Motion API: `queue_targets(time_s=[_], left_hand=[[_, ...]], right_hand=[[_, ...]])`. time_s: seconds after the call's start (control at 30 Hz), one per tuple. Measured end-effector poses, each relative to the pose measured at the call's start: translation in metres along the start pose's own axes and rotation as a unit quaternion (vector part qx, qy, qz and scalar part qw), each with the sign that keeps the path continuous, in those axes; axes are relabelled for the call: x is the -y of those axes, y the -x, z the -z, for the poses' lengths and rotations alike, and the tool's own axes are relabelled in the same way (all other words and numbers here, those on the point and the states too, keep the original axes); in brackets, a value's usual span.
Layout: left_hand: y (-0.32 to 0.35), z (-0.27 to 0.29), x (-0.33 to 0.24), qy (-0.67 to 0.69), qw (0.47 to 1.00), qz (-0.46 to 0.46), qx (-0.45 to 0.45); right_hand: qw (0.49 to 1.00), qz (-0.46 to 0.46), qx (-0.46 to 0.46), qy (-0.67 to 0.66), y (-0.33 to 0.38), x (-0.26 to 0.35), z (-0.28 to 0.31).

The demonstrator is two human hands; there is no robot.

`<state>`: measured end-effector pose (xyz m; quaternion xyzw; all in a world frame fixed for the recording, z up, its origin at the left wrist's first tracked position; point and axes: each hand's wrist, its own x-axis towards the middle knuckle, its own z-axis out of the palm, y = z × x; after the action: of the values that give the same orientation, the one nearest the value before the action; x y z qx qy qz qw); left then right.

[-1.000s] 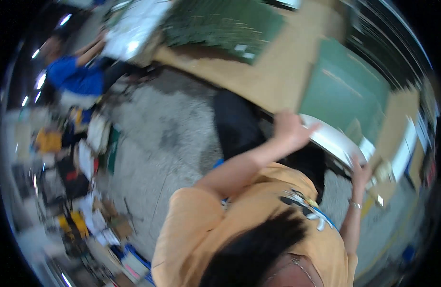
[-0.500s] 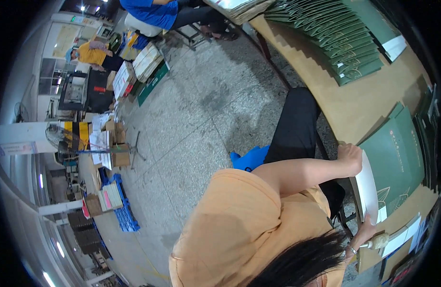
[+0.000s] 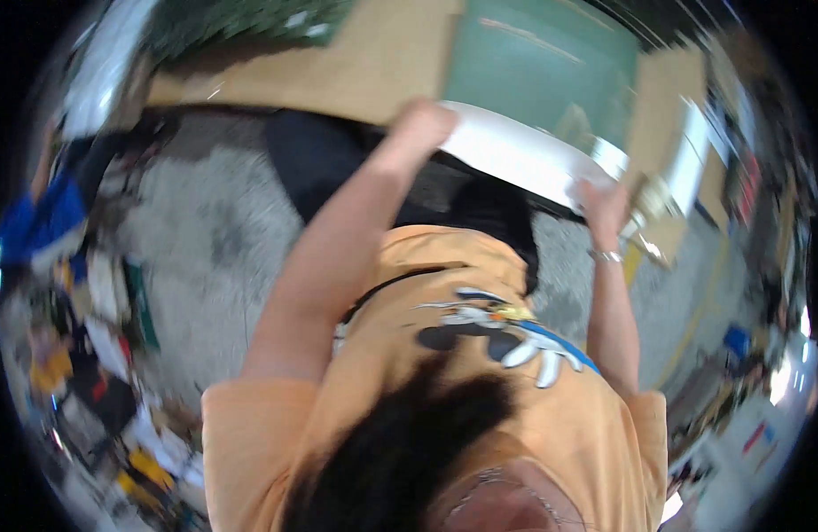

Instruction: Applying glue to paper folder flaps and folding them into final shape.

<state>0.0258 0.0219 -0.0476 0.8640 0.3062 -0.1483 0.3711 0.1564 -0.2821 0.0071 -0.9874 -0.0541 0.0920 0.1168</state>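
Blur smears my view, yet the left hand (image 3: 419, 126) seems curled shut on one end of a flat white sheet (image 3: 515, 158), thin and pale; its long axis runs left to right, dipping rightward, over the brown table (image 3: 382, 62) edge beside a green board (image 3: 542, 71); the right hand (image 3: 604, 204) pinches its far end.

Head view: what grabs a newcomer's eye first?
First, the white sheet, held flat at both ends by the left hand and right hand over the tan table. Next, the green panel lying on the table just behind the sheet. The orange shirt with its cartoon print fills the lower middle, above blurred grey floor.
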Motion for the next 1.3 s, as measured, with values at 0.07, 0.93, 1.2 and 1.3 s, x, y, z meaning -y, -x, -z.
queue_targets(time_s=[0.07, 0.93, 1.2, 1.3], left_hand=[[0.035, 0.027, -0.057, 0.026, 0.993, 0.108, -0.024], [0.045, 0.027, -0.041, -0.159, 0.985, 0.03, -0.058], [0.047, 0.05, -0.033, 0.182, 0.974, 0.075, 0.116], [0.057, 0.053, -0.028, 0.135, 0.983, 0.056, 0.112]], right_hand=[[1.0, -0.014, -0.012, -0.02, 0.009, -0.005, 0.009], [0.999, 0.021, 0.008, 0.022, 0.005, 0.014, -0.006], [0.994, 0.014, 0.107, 0.021, -0.005, 0.001, 0.022], [0.99, 0.05, 0.133, -0.005, -0.011, -0.004, 0.012]])
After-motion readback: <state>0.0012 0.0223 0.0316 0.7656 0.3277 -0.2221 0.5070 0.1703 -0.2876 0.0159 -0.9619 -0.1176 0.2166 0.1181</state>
